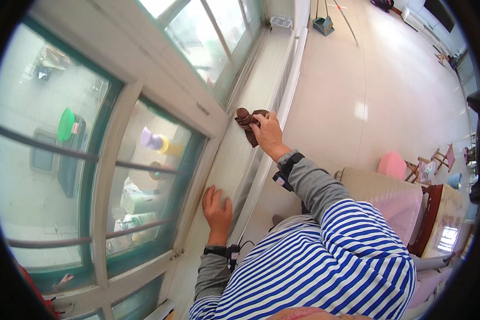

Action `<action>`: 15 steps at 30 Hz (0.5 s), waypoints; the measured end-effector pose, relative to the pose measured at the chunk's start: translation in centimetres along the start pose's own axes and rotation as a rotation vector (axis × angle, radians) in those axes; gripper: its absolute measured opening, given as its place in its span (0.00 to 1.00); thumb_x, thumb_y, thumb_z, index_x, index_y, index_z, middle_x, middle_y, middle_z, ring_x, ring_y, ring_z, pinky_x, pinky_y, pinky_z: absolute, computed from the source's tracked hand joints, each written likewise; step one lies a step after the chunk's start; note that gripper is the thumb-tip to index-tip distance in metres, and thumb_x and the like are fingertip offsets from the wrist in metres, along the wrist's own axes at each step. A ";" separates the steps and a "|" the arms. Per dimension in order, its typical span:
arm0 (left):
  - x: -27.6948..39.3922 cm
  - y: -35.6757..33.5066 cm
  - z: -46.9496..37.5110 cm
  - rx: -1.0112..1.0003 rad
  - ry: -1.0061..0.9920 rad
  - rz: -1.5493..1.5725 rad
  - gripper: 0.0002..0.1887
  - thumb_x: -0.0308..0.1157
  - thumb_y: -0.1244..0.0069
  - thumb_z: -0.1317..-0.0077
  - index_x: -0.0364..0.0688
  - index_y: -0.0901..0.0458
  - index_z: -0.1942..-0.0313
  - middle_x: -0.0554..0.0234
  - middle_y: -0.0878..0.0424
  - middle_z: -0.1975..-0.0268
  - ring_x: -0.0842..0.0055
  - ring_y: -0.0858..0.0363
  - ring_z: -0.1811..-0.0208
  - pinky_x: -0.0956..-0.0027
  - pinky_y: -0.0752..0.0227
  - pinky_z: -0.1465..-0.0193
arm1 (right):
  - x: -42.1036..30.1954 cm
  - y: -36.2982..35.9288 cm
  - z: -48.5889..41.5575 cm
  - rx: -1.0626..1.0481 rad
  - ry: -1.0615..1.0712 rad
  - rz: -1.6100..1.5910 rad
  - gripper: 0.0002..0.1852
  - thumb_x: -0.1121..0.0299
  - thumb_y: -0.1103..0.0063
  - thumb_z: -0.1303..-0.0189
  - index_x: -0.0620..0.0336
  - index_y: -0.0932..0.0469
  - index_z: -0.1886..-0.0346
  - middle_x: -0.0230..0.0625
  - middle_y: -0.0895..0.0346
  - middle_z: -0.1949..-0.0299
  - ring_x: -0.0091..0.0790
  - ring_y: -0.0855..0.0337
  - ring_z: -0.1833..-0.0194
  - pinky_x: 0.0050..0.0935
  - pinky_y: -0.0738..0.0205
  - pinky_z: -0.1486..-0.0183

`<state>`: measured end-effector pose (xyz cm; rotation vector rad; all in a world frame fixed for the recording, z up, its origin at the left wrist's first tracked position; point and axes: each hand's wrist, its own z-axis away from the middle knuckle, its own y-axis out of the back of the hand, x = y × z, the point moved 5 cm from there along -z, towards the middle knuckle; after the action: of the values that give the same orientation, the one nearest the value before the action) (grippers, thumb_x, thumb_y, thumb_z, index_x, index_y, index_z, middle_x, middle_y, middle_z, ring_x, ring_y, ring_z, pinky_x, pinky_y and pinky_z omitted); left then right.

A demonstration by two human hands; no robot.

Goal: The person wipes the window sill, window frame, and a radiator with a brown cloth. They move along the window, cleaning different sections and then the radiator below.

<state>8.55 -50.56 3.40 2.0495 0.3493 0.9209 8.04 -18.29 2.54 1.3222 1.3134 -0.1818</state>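
Note:
My right hand (pixel 269 134) grips a bunched dark brown cloth (pixel 248 120) over the pale windowsill (pixel 242 160). Thumb and fingers pinch the cloth, and its loose folds stick out to both sides. Nearer to me, my left hand (pixel 217 212) rests on the sill by the window frame (pixel 184 236), its fingers spread and nothing in it. Beside both hands stands the window, with glass panes in white and green frames and dark bars across them.
A small clear box (pixel 281 24) sits at the sill's far end. On the tiled floor stand a dustpan (pixel 323 26), a pink stool (pixel 392 165) and small folding stools (pixel 444 158). A mat-covered seat (pixel 362 182) and a wooden-edged table (pixel 444 220) are to my right.

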 end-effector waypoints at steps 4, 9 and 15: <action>0.4 0.0 -0.4 0.005 -0.020 -0.032 0.18 0.27 0.39 0.42 0.34 0.17 0.50 0.45 0.21 0.38 0.47 0.24 0.36 0.49 0.28 0.34 | 2.9 1.2 -7.5 -0.008 -0.064 0.060 0.15 0.64 0.28 0.39 0.52 0.15 0.49 0.43 0.28 0.51 0.51 0.21 0.49 0.46 0.21 0.49; 0.7 -0.6 -1.0 0.037 0.134 -0.009 0.16 0.28 0.39 0.42 0.35 0.17 0.53 0.45 0.21 0.41 0.47 0.24 0.38 0.49 0.29 0.36 | 7.0 1.6 -15.8 -0.009 -0.121 0.072 0.15 0.63 0.29 0.39 0.52 0.15 0.50 0.45 0.28 0.49 0.53 0.20 0.49 0.47 0.20 0.48; 2.7 -2.7 -2.4 0.051 0.282 -0.317 0.21 0.33 0.40 0.41 0.36 0.19 0.49 0.45 0.23 0.40 0.48 0.27 0.37 0.45 0.36 0.33 | 11.3 2.4 -24.8 -0.006 -0.128 0.061 0.13 0.64 0.28 0.39 0.52 0.16 0.52 0.48 0.28 0.49 0.58 0.21 0.48 0.49 0.19 0.49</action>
<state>8.95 -46.06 3.49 1.8395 0.8316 1.0079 -0.60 7.69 2.43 1.3222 1.1644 -0.2168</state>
